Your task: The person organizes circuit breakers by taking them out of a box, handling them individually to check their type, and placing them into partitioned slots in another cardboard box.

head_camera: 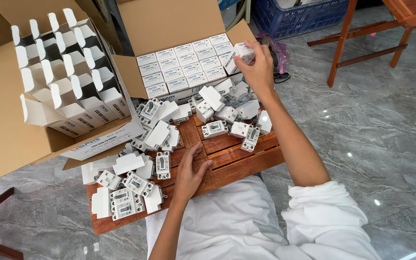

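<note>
1. Our right hand (258,67) has its fingers clamped on a small white box (243,52) at the corner of the packed carton (179,24), fitting it in beside the neat rows.
2. Our left hand (190,173) rests flat on the tabletop (237,163), fingers loosely apart, holding nothing.
3. White breakers (162,164) lie heaped nearby.
</note>
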